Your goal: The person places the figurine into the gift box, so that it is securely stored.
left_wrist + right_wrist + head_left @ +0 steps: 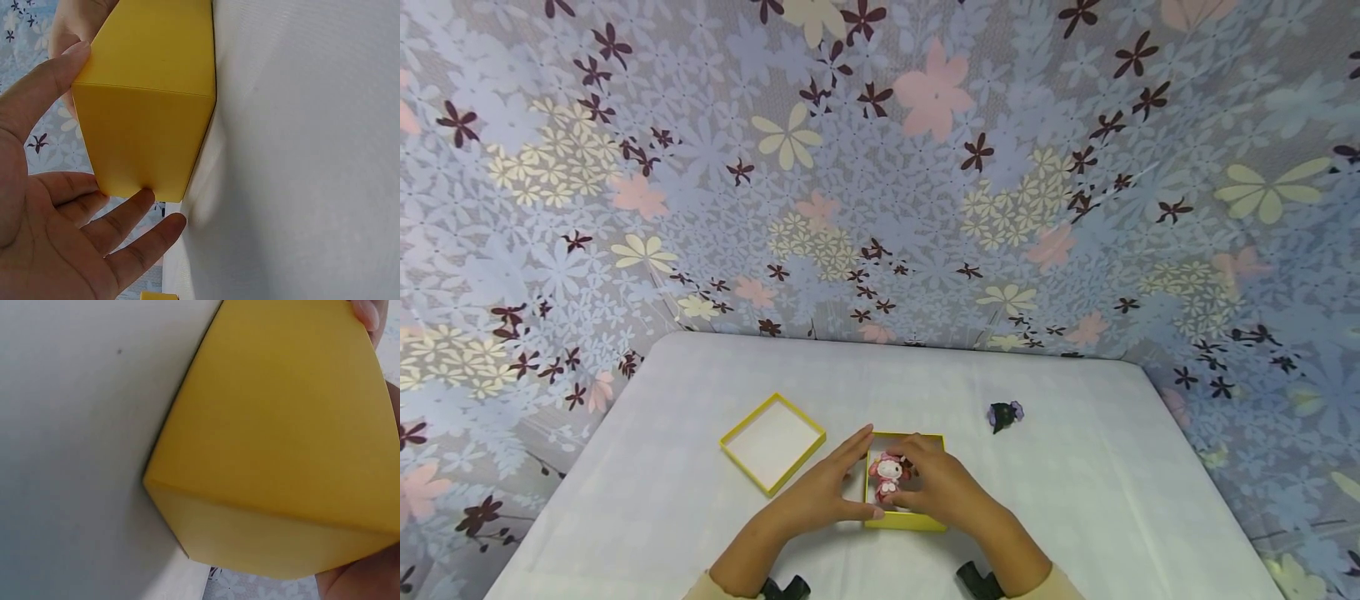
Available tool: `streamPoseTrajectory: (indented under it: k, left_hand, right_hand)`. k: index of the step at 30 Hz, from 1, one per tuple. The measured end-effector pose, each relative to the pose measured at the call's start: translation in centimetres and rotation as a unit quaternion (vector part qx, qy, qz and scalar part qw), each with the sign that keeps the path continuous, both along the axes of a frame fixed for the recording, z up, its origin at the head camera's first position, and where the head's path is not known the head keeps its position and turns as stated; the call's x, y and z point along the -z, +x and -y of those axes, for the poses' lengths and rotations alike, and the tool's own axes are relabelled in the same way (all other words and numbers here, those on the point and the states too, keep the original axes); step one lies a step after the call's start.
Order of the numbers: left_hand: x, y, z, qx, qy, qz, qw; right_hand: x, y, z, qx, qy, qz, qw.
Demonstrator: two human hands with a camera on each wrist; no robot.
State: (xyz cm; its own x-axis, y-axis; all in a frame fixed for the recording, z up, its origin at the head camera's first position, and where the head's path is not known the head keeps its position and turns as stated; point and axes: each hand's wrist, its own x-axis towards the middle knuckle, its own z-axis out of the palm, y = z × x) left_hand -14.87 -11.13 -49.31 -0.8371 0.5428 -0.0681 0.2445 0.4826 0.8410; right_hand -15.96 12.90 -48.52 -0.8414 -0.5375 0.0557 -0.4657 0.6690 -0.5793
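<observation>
A yellow box (906, 522), with its open top facing up, sits on the white-covered table. In it is a small pink-and-white figurine (888, 472) with long ears. My right hand (946, 492) reaches over the box's right side and pinches the figurine between thumb and fingers; its grip is partly hidden. My left hand (820, 496) holds the box at its left side, thumb at the near corner and fingers toward the far one. In the left wrist view, the left fingertips (147, 195) touch the edge of the yellow wall.
A yellow-rimmed lid (815, 450) lies inner side up, left of the box. Farther back on the right is a small black-and-purple object (1003, 415). Flower-patterned fabric (880, 208) rises behind the white table (1097, 483).
</observation>
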Motion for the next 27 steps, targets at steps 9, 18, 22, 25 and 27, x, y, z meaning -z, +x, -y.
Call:
streamPoseTrajectory:
  k: [9,18,22,25,27]
  left_hand:
    - [0.1,0.0,-0.2,-0.003,-0.002,0.001,1.0000]
    - [0.1,-0.1,-0.1,-0.003,-0.004,-0.001,1.0000]
    - [0.0,0.0,-0.1,-0.002,-0.002,-0.003,1.0000]
    - [-0.1,0.1,-0.1,-0.005,-0.003,-0.004,1.0000]
    - [-0.2,0.1,-0.2,-0.006,-0.006,-0.005,1.0000]
  right_hand:
    - [0.0,0.0,0.6,0.013,0.061,-0.021,0.9978]
    - [-0.2,-0.2,0.9,0.023,0.080,-0.022,0.9962]
    - [-0.2,-0.2,1.0,0.024,0.087,-0.022,0.9957]
    - [-0.1,-0.1,1.1,0.023,0.092,-0.023,0.9953]
    - [-0.2,-0.1,1.1,0.025,0.093,-0.021,0.9951]
